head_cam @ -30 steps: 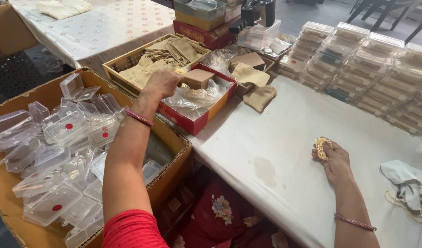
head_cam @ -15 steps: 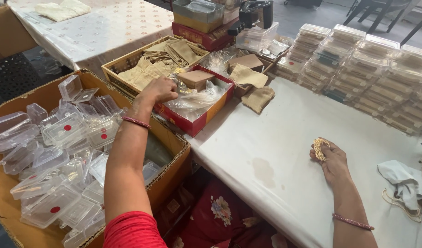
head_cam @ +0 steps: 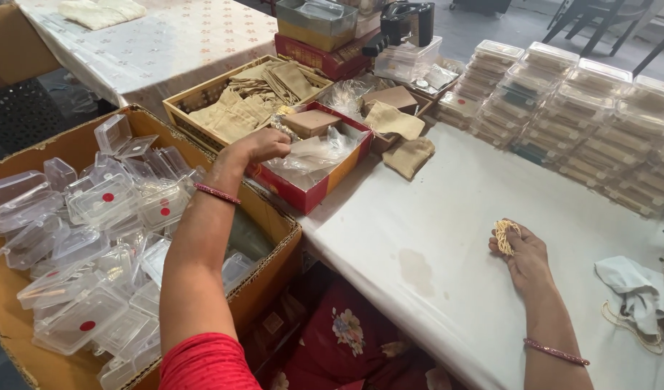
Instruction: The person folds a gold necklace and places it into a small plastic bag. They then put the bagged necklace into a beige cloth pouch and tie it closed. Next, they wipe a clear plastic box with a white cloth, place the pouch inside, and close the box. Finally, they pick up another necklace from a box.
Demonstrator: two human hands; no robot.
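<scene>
White table [head_cam: 433, 238], bare mid-section: left hand [head_cam: 263, 144] pinches chain at red box [head_cam: 314, 189] edge; right hand [head_cam: 523, 253] closed on gold bundle [head_cam: 504, 235].

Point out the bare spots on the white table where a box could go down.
Widest free patch: white table between the red tray and the right hand, down to the near edge. Crowded: the far right under stacked clear boxes, and the cardboard box beside the left hand, heaped with clear cases.
</scene>
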